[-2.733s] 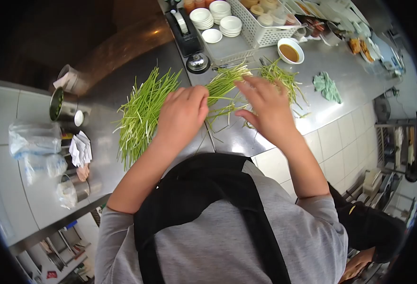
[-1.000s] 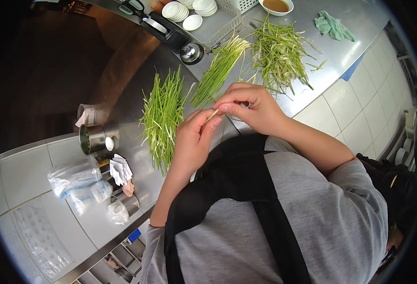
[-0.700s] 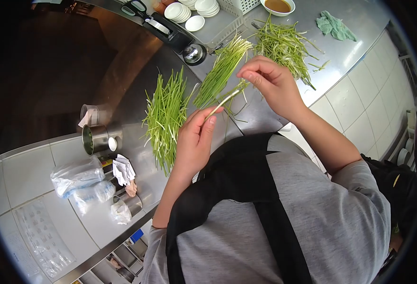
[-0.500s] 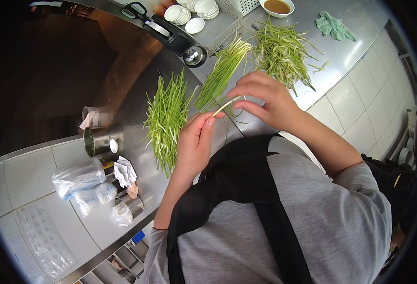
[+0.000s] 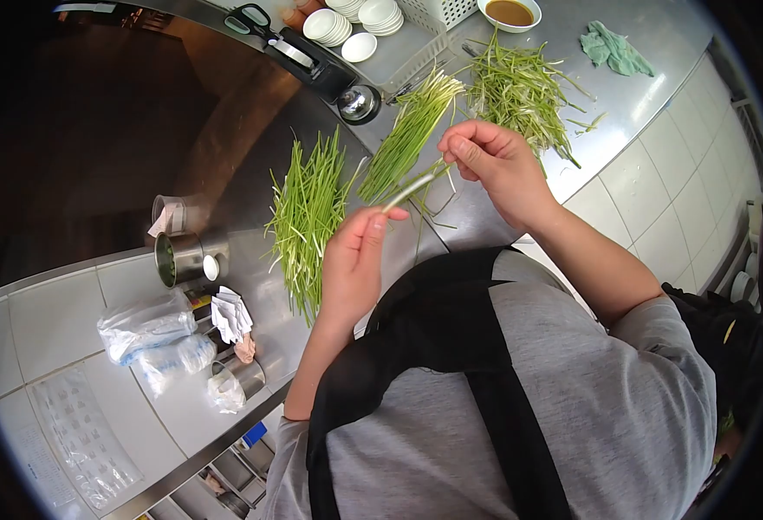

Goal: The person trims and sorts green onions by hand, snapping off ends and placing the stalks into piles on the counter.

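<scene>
- From my end, via head cam: L hand (image 5: 355, 256) has thumb + fingers closed on 1 thin stalk (image 5: 412, 186), pale green-white.
- Stalk sticks out past L fingertips, tilted up twd R hand (image 5: 507, 169); it's up off the counter (image 5: 477, 224).
- R hand: thumb + fingers curled in, tips narrow, right by stalk's far end. Can't tell if they pinch a strip of it.
- Just L of L hand I've got a big pile of green stalks (image 5: 308, 221), lying lengthwise.
- Ahead of L hand, a neat bundle (image 5: 407, 130), white ends pointing away.
- Just beyond R hand, a messy heap (image 5: 524, 91) of pale green bits, apart from bundle.
- Bell (image 5: 359, 104) further ahead of L hand, tape holder (image 5: 310, 62) behind it.
- Far beyond R hand: bowl (image 5: 509, 13) w/ brown liquid; green cloth (image 5: 615, 49) more to R.
- Well L of L hand: metal pot (image 5: 185, 258), folded papers (image 5: 230, 314), plastic bags (image 5: 147, 325).
</scene>
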`<state>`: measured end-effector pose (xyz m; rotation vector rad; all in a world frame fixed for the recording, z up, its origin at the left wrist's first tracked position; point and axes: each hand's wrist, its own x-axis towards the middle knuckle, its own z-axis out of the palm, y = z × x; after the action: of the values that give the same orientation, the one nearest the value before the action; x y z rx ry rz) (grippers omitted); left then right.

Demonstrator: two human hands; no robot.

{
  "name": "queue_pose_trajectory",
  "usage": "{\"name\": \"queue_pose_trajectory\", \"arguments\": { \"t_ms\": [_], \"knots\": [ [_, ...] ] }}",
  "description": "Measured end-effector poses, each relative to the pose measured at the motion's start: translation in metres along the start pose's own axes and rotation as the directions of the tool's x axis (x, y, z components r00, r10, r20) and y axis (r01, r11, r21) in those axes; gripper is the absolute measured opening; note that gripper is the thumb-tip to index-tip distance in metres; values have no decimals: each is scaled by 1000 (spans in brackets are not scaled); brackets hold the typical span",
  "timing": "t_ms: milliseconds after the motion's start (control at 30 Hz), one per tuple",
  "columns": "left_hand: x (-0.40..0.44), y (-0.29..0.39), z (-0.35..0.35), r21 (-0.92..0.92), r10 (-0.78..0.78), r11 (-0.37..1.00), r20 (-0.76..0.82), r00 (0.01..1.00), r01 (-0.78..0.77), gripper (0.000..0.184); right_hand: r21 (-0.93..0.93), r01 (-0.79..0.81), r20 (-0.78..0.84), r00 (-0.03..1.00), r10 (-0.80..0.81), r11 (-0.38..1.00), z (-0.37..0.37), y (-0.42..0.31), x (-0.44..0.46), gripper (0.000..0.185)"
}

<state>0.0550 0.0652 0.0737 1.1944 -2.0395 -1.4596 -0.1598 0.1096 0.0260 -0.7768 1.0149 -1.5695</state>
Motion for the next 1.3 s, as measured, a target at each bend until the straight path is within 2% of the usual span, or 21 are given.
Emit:
{"name": "queue_pose_trajectory", "arguments": {
  "t_ms": [33,67,100,133,200,233,300,367,400,500,633,700,733,800,1000,1033,1100,1133,1200,1233,1300],
  "knots": [
    [1,-2,-3,-33,-21,999,3,1000,21,25,35,-76,-12,997,76,997,-1,0,0,18],
    [5,-8,-8,-448,-1,894,15,1000,8,24,35,-80,-10,997,80,996,-1,2,0,18],
    [10,-10,-12,-781,21,624,15,1000,-1,24,89,-159,13,987,158,983,-2,5,0,19],
    [15,-10,-15,-782,18,623,12,1000,-1,24,139,-236,40,972,233,962,-1,8,0,19],
    [23,-4,-19,-960,16,233,-158,987,-157,23,209,-290,143,954,264,934,1,12,-2,20],
    [24,-1,-19,-959,15,234,-161,987,-159,23,276,-344,243,928,282,897,4,14,-4,20],
    [26,4,-18,-957,16,202,-209,978,-208,22,255,-375,278,911,304,891,13,19,-7,21],
    [28,2,-18,-958,58,189,-209,976,-216,21,-12,-312,323,898,299,950,25,20,-12,21],
    [29,1,-19,-958,101,177,-211,972,-227,21,-51,-292,335,896,292,955,28,20,-12,20],
    [29,0,-22,-968,118,137,-195,974,-211,20,-14,-184,223,958,183,983,28,22,-10,19],
    [28,-1,-28,-967,113,108,-218,969,-231,19,118,-240,125,966,225,964,13,23,0,17],
    [27,-1,-30,-957,90,146,-239,967,-250,17,-64,-184,145,971,191,981,12,21,-1,17],
    [28,-2,-31,-957,90,145,-239,967,-250,17,-65,-184,144,971,192,981,13,21,-2,17],
    [28,-3,-30,-957,82,147,-242,967,-252,18,-371,-55,303,937,177,927,16,21,-7,17],
    [23,-1,-18,-968,-1,113,-227,974,-225,18,-422,-29,368,908,200,906,27,22,-9,16],
    [22,-5,-18,-967,0,113,-228,974,-227,18,-422,-28,370,907,200,906,26,26,-7,16],
    [19,-19,-16,-976,99,134,-161,982,-173,19,-51,-241,216,945,246,969,21,37,-1,14],
    [16,-22,-12,-976,99,132,-162,982,-174,19,-53,-241,216,945,246,969,18,39,2,14],
    [13,-25,-4,-872,61,468,-134,989,-147,19,55,-314,127,944,305,948,8,41,9,14],
    [12,-27,-4,-873,61,465,-135,989,-148,19,52,-314,126,944,306,948,2,44,13,14],
    [12,-32,-9,-783,38,603,-158,987,-149,19,44,-242,-26,970,243,969,-11,45,22,15]
  ]
}}
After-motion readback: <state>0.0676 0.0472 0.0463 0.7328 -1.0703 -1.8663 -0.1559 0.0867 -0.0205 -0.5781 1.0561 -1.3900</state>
